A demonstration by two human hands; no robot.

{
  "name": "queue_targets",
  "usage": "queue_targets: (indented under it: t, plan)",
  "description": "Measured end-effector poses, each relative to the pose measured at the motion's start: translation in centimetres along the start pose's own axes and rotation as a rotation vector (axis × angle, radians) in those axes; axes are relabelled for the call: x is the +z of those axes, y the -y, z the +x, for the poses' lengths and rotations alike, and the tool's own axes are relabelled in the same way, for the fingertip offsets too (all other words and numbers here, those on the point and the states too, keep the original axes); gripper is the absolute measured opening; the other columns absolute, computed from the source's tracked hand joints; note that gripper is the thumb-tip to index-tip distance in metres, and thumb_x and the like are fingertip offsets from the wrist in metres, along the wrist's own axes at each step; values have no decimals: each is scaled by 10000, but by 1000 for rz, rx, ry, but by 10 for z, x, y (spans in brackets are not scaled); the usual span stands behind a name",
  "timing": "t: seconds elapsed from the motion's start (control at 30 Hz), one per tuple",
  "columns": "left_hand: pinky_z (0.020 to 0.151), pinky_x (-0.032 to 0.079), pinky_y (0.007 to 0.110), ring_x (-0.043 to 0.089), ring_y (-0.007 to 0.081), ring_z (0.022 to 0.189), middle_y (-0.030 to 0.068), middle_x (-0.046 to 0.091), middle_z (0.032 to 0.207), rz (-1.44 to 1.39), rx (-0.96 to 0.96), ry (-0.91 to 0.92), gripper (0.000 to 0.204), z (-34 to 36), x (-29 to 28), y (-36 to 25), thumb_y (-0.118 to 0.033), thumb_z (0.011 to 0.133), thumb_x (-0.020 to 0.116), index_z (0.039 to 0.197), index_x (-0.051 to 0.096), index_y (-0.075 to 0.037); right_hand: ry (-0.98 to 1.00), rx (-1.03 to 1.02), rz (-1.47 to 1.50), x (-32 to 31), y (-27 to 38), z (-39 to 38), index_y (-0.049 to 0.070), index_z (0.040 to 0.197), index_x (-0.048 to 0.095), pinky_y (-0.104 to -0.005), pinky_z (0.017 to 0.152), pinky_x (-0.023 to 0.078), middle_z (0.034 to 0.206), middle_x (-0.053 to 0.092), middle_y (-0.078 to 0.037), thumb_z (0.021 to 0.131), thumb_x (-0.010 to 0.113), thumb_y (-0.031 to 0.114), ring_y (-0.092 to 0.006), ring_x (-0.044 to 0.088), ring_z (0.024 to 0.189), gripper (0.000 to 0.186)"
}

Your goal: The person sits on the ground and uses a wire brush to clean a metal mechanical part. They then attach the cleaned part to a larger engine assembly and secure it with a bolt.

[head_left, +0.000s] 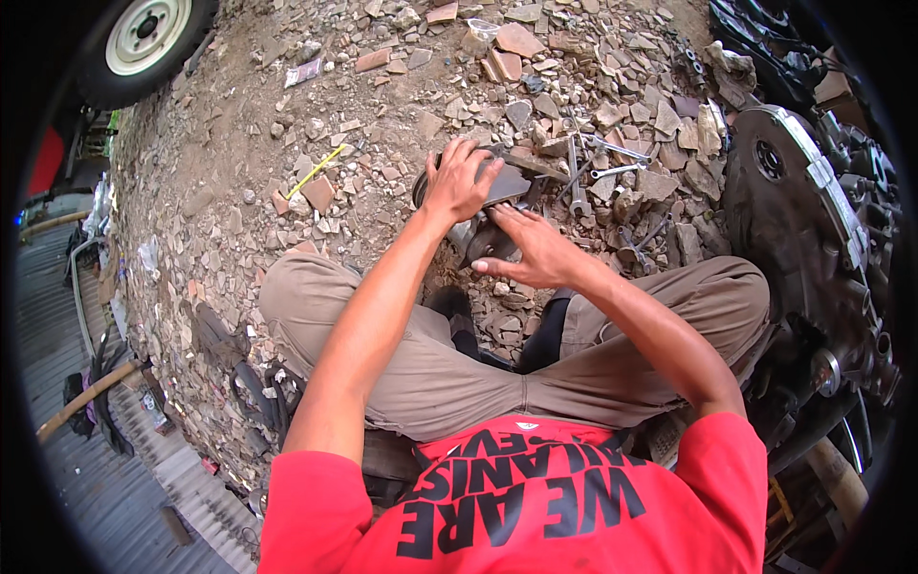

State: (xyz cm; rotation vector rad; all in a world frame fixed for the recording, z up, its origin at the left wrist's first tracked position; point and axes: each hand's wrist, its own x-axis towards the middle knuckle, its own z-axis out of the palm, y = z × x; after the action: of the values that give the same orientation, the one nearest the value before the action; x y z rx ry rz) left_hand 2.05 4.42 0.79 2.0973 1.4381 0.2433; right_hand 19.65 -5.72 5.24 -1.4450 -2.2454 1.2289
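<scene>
head view: left hand (462, 182) splayed over the dark metal part (469, 239) amid rubble (382, 120), right hand (535, 251) at its near side, thumb apart, grip unclear; work's under way, i'd judge, what's left can't be told; wrenches (578, 182) right beside, no container i can make out.

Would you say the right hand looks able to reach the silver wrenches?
Probably yes: the silver wrenches lie close beyond the right hand, and nothing seems to block the way, though it appears to rest on the metal part.
</scene>
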Motion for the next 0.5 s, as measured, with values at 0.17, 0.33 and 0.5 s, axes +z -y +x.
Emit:
queue_targets:
  t: [0.17, 0.33, 0.5]
  plan:
    - [1150, 109, 652, 270, 298, 1459, 150, 434, 1495, -1, -9, 29, 646, -2, 0, -1, -600, 959, 389, 1298, 611, -97, 110, 93, 7, -8, -13, 2, -130, 1419, 358, -507, 1155, 291, 1473, 372, -331, 876, 566, 678, -405, 369, 1400, 995]
    - [1136, 135, 659, 277, 295, 1456, 140, 424, 1504, -23, 5, 26, 634, 4, -2, -4, -596, 953, 410, 1293, 615, -101, 127, 93, -63, -9, -12, 1, -88, 1461, 316, -564, 1168, 230, 1511, 340, -303, 887, 474, 735, -373, 316, 1440, 1016]
    - [1140, 131, 638, 280, 299, 1454, 150, 433, 1496, 12, 7, 48, 620, -1, 0, -3, -585, 959, 412, 1252, 645, -91, -23, -71, -62, 12, -9, -2, -79, 1437, 332, -599, 1144, 255, 1440, 425, -299, 850, 511, 752, -366, 383, 1398, 1033]
